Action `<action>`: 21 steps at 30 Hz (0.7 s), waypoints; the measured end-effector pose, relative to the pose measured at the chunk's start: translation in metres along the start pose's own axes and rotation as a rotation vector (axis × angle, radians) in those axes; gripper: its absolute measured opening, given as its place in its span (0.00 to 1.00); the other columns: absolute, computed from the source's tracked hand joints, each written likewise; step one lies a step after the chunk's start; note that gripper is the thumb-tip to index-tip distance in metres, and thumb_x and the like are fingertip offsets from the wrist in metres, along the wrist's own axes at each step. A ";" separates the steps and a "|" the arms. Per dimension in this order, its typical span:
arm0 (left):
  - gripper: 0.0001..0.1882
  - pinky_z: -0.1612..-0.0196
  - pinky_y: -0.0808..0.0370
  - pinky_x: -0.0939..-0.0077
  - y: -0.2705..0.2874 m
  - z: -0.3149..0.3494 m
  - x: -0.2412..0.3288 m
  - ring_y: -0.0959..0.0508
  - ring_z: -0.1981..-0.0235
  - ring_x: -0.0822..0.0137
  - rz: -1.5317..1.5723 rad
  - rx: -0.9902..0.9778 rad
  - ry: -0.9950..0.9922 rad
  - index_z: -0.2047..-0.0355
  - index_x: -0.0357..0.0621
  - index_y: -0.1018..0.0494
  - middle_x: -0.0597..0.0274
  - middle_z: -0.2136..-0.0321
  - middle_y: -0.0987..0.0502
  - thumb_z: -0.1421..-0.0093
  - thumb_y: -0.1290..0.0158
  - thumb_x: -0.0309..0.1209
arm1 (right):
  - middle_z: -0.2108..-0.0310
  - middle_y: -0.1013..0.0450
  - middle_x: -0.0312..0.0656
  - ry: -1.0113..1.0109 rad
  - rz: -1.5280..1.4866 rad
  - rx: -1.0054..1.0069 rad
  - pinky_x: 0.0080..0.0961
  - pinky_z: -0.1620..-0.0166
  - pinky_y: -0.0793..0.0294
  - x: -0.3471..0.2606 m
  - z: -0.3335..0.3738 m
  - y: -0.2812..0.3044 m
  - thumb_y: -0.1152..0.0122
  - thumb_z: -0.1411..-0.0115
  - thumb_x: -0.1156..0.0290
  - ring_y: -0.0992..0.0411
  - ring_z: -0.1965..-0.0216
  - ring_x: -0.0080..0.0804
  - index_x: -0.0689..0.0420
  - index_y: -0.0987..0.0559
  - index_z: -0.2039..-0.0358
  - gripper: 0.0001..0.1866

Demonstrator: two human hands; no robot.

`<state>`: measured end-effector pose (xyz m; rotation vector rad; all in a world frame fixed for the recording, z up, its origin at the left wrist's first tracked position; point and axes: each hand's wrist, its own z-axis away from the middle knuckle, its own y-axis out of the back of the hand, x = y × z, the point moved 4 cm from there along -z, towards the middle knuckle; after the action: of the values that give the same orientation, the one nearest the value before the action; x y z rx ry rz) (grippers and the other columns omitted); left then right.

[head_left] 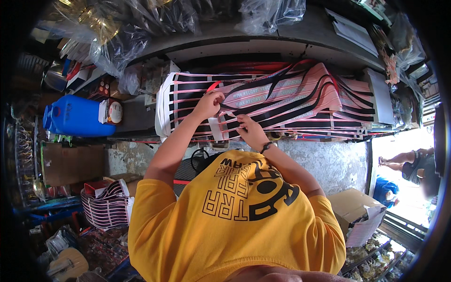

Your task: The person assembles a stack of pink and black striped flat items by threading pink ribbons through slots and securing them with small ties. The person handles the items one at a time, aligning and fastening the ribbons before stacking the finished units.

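Note:
A wide stack of black and pink striped ribbons (291, 96), with silver print along some strips, lies across the bench in front of me. My left hand (209, 104) is closed in a pinch on a black ribbon (230, 104) near the left part of the stack. Just above those fingers a short red piece (214, 86) sticks up. My right hand (252, 132) is beside it, nearer me, fingers curled and pressed together at the ribbons' near edge; what they pinch is too small to tell. Between the hands hangs a pale strip (216, 129).
A blue jerrycan (75, 115) stands left of the bench. Clear plastic bags (270, 16) lie on the shelf above. More striped ribbons (107, 207) are at lower left, and a cardboard box (353, 209) is at lower right. Another person (413, 167) is at the far right.

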<state>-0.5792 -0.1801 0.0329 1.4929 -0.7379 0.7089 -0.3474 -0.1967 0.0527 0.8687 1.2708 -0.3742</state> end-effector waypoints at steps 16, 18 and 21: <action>0.13 0.40 0.37 0.60 -0.017 -0.027 0.093 0.27 0.47 0.58 -0.067 -0.328 -0.400 0.72 0.45 0.25 0.60 0.55 0.21 0.60 0.51 0.19 | 0.55 0.27 0.55 0.171 0.139 -0.082 0.44 0.51 0.28 -0.012 0.005 -0.006 0.43 0.44 0.73 0.28 0.54 0.56 0.59 0.28 0.50 0.20; 0.10 0.42 0.37 0.61 -0.036 -0.022 0.101 0.26 0.48 0.61 -0.262 -0.467 -0.435 0.76 0.47 0.22 0.66 0.59 0.18 0.57 0.52 0.23 | 0.55 0.27 0.56 0.128 0.147 -0.117 0.45 0.51 0.28 -0.007 0.005 -0.009 0.43 0.45 0.73 0.28 0.54 0.56 0.60 0.28 0.50 0.20; 0.09 0.51 0.31 0.63 -0.048 -0.018 0.100 0.22 0.58 0.63 -0.474 -0.518 -0.639 0.78 0.52 0.20 0.69 0.70 0.19 0.58 0.49 0.26 | 0.55 0.27 0.56 0.072 0.165 -0.173 0.45 0.50 0.29 -0.002 0.006 -0.014 0.42 0.45 0.72 0.28 0.53 0.56 0.60 0.28 0.51 0.20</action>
<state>-0.4804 -0.1643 0.0838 1.3253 -0.9058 -0.3283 -0.3539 -0.2106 0.0501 0.8381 1.2668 -0.1008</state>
